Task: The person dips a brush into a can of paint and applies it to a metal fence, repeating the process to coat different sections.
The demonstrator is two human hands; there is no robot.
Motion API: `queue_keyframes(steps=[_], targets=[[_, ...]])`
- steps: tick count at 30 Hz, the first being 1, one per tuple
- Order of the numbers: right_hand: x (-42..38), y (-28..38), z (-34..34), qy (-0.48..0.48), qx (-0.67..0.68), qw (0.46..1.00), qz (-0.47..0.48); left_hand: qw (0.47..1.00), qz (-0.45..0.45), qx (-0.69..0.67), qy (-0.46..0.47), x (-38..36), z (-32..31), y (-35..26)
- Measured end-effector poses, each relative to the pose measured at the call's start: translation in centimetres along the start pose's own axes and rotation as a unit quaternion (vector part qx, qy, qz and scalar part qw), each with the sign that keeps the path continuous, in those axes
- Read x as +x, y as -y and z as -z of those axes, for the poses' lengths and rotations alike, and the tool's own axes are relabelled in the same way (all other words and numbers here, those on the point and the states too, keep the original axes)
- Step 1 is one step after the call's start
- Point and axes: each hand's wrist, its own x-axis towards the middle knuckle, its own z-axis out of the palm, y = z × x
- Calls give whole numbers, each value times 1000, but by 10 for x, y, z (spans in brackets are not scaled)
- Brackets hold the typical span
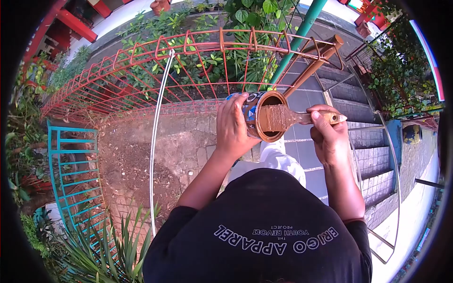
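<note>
Head view — right fingers (322,123) grip paintbrush (298,118) handle; left fingers (239,113) clasp the can (252,116) (tilted).

The ground has brick paving (204,153) near the centre and grey tiles (302,147) toward three o'clock. On the paving, toward nine o'clock, lies brown soil (130,158), scattered unevenly.

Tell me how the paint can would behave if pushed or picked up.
The paint can looks stiff, since its round rim keeps its shape in the left hand. Its cylindrical body would probably roll if laid on its side. The brown coating on the rim looks glossy, so that edge may be slippery.
</note>
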Motion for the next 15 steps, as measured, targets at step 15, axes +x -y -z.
queue_keyframes(steps=[15], targets=[[-2, 0, 18, -9, -68, 997, 20, 998, 29, -38, 37, -14, -9, 6]])
